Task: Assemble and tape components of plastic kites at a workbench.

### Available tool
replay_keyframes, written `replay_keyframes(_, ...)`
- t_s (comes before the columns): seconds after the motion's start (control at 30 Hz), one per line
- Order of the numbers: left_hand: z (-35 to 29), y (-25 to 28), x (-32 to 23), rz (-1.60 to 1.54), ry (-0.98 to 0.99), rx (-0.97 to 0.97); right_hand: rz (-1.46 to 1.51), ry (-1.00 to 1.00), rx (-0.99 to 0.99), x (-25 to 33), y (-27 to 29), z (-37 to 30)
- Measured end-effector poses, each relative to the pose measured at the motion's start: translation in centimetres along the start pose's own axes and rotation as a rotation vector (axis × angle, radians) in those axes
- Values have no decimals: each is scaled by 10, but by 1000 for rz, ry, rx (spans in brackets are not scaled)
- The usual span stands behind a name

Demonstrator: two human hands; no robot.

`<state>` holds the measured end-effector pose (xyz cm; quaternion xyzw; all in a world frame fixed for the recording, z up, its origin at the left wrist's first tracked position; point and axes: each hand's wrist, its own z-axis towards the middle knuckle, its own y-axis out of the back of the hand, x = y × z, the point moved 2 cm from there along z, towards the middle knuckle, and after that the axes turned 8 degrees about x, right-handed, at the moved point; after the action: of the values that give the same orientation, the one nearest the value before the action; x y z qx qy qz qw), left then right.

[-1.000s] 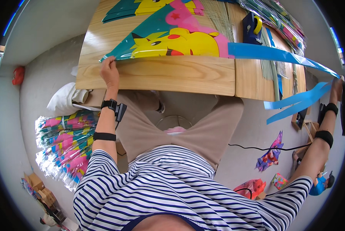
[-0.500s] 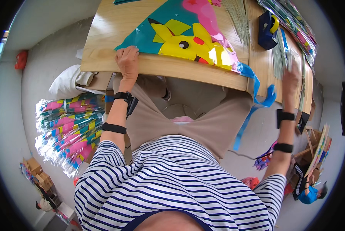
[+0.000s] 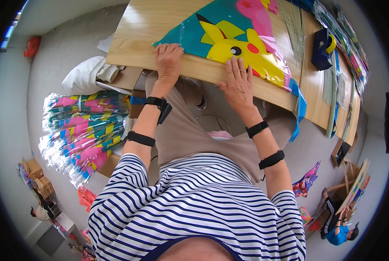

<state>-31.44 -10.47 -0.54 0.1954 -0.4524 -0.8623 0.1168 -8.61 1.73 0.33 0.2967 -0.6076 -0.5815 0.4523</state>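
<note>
A triangular plastic kite (image 3: pixel 229 26) in teal and pink, with a yellow cartoon figure, lies on the wooden table along its near edge. My left hand (image 3: pixel 168 61) is closed on the kite's left corner, with its fingers curled at the table edge; its fingertips are partly hidden. Flat on the yellow print at the kite's near edge rests my right hand (image 3: pixel 238 82), fingers stretched out, holding nothing that I can see. From the kite's right corner a blue ribbon (image 3: pixel 302 108) hangs over the table edge.
At right on the table (image 3: pixel 133 43) are thin pale rods (image 3: pixel 329 87), a dark tape dispenser (image 3: pixel 321 50) and wrapped kites (image 3: pixel 344 48). Bundled kites (image 3: pixel 81 130) stand to my left, near a white cloth bag (image 3: pixel 83 78). A person (image 3: pixel 340 232) sits at lower right.
My right hand has come left from the rods at the right side onto the kite's near edge. My left hand stays at the left corner. The whole view has shifted a little.
</note>
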Motion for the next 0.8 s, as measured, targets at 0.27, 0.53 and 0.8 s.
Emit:
replay_keyframes(0.27,-9,15,14,-189,-27,168,-14,22,-12,-4,-8,0)
replay_keyframes(0.53,-26,23,23,-222,-20,321,-66,44,-14,-3,-5,0)
replay_keyframes(0.8,-27,43,35,-126,-49,285,-71,47,-11,1,-6,-2)
